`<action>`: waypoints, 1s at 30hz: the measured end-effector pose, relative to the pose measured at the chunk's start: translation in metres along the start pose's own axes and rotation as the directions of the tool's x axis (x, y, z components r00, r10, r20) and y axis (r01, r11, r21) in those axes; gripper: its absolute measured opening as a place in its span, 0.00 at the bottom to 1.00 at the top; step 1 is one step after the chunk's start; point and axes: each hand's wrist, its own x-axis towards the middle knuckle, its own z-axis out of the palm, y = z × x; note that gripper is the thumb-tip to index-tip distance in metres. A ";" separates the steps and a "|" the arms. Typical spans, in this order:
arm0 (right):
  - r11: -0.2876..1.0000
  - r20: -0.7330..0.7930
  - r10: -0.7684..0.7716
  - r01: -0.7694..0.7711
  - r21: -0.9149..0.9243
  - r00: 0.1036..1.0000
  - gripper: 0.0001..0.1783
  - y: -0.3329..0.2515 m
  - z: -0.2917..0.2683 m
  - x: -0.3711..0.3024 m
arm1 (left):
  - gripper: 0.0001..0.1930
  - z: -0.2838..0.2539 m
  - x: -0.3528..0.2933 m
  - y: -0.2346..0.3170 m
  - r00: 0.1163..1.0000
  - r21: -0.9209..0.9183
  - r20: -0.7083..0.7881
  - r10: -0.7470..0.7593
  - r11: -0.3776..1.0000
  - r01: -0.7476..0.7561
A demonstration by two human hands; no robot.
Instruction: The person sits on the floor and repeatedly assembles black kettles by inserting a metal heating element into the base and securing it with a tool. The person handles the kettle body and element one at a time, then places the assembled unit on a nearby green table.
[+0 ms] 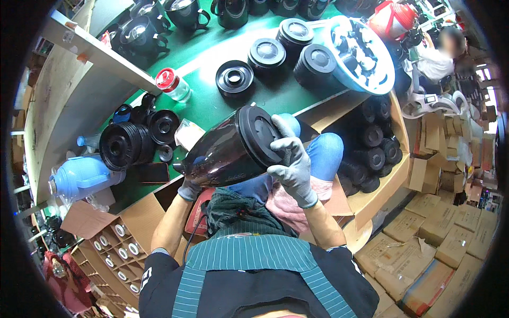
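A glossy black jug body [217,153] lies tilted across my lap, its narrower end with a small spout-like tip pointing left. A round ribbed black base [261,135] sits against its wide end, facing right. My right hand [291,167], in a grey glove, grips the rim of that base, with the thumb and fingers spread over its edge. Beneath the narrower end, my left hand [189,191], also gloved, supports the jug body; most of its fingers are hidden behind it.
On the green table [207,114] stand stacked black round bases [318,61], a red-lidded clear jar [172,85] and a light-blue basin [389,69] of parts. A blue jug [85,177] lies at left. Cardboard boxes [366,212] flank me. Another person [437,61] sits at far right.
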 end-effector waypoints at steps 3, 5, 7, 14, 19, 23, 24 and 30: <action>0.995 -0.017 -0.091 0.092 0.027 0.996 0.35 -0.003 -0.008 -0.019 | 0.28 0.013 0.004 0.015 1.000 0.015 0.025 -0.013 1.000 0.013; 0.994 -0.074 -0.099 0.102 0.037 0.992 0.36 -0.009 -0.006 -0.031 | 0.27 0.019 0.008 0.025 0.999 0.028 0.038 -0.018 0.999 0.017; 0.994 -0.095 -0.106 0.109 0.021 0.990 0.36 -0.011 -0.011 -0.041 | 0.26 0.022 0.014 0.037 0.999 0.039 0.050 -0.019 0.999 0.017; 0.994 -0.193 -0.096 0.106 0.039 0.976 0.33 -0.021 -0.018 -0.060 | 0.23 0.030 0.034 0.067 0.998 0.085 0.064 -0.022 0.996 0.016; 0.993 -0.174 -0.102 0.090 -0.076 0.979 0.57 -0.041 -0.037 -0.065 | 0.21 0.036 0.042 0.093 0.999 0.195 -0.043 0.033 0.981 -0.024; 0.977 -0.149 0.121 -0.144 -0.156 0.981 0.44 -0.050 -0.061 -0.062 | 0.20 0.073 0.060 0.168 0.942 0.584 -0.047 0.332 0.774 -0.244; 0.977 -0.137 0.098 -0.122 -0.175 0.986 0.46 -0.057 -0.054 -0.055 | 0.19 0.086 0.060 0.188 0.904 0.681 0.008 0.428 0.659 -0.318; 0.947 -0.204 -0.157 0.089 -0.309 0.966 0.50 -0.068 -0.028 -0.056 | 0.19 0.096 0.064 0.206 0.794 0.709 0.076 0.603 0.527 -0.468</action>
